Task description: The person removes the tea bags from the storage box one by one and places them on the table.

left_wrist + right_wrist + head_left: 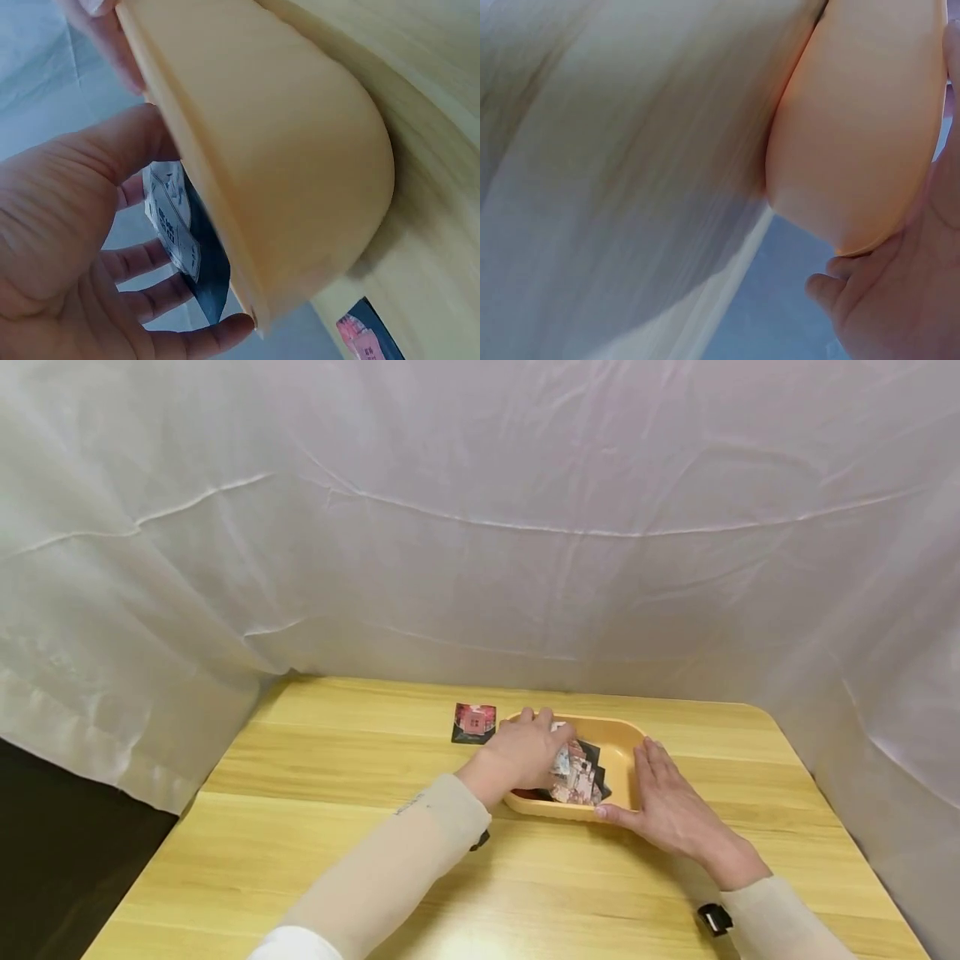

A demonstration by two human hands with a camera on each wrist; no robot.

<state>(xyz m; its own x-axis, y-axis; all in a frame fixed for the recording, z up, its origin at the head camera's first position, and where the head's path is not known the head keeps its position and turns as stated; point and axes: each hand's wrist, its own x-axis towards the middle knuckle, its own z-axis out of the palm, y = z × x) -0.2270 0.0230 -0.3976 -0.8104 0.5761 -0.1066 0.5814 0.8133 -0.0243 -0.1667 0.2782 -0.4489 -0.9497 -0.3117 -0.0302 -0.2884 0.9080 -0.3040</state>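
Note:
An orange-yellow plastic tray [621,752] sits on the table with several small flat packets [577,781] heaped inside, dark-backed with printed fronts. My left hand [525,747] reaches over the tray's left end. Its thumb and bent fingers are around a dark packet with a white-blue label [174,214], which sticks up past the rim in the left wrist view. My right hand [671,797] lies against the tray's right end, fingers straight along the side and thumb on the front rim. The palm presses close to the tray wall [855,127] in the right wrist view.
A red-and-pink packet with dark edges [474,723] lies on the wooden table [360,752], left of the tray. A dark corner of something [480,841] peeks out beside the left sleeve. Pale cloth [480,585] hangs behind and at both sides of the table.

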